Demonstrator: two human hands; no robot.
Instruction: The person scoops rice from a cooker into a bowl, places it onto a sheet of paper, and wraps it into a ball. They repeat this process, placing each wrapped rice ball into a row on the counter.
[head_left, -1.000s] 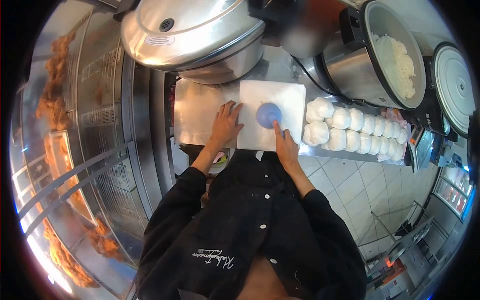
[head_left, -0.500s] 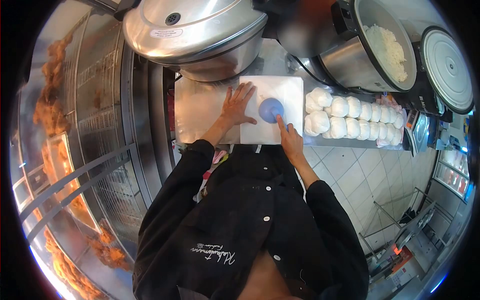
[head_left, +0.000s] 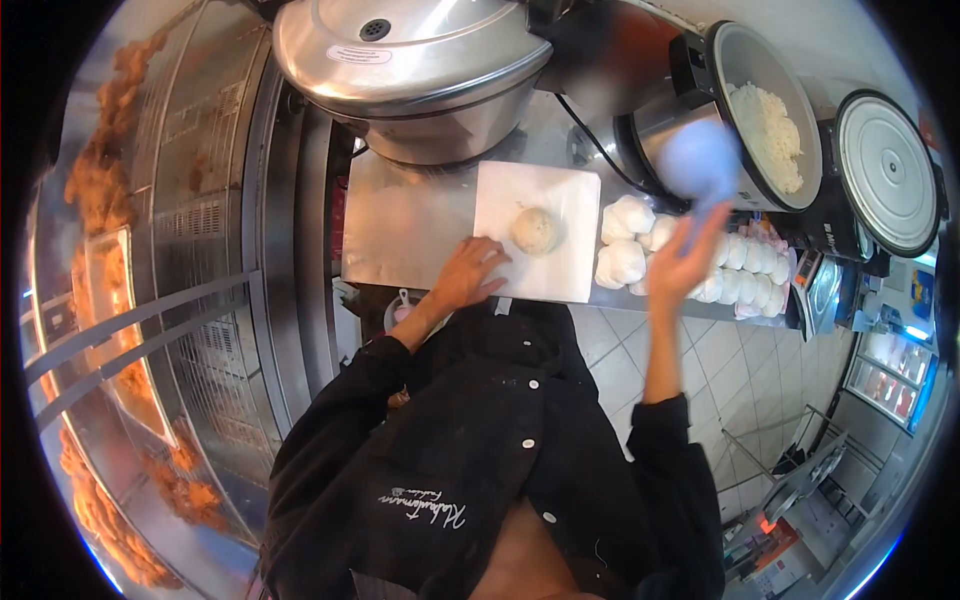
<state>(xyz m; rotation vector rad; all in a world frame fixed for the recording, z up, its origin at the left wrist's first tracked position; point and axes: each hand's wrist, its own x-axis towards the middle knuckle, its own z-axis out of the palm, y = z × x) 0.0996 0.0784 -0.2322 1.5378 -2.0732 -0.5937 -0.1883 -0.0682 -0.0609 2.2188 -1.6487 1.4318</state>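
- Left hand (head_left: 468, 274): on the near left edge of the paper (head_left: 580, 220), upon the counter (head_left: 395, 225).
- Rice portion (head_left: 534, 231): on the paper, right of the left hand, slightly ahead.
- Scoop (head_left: 700, 158): in the right hand (head_left: 682, 262).
- Wrapped bundles (head_left: 622, 262): two rows, extending left and right of the right hand.
- Closed cooker (head_left: 450, 118): ahead of the left hand.
- Open cooker (head_left: 748, 62): ahead of the right hand, rice (head_left: 768, 130) inside.

1 blue scoop (head_left: 699, 160), round-headed and blurred by motion, is held up to the right of the paper (head_left: 576, 272) and well apart from it, handle on the near side. The paper is white, roughly square and flat. Near its middle sits 1 pale, rounded mound of rice (head_left: 534, 231).
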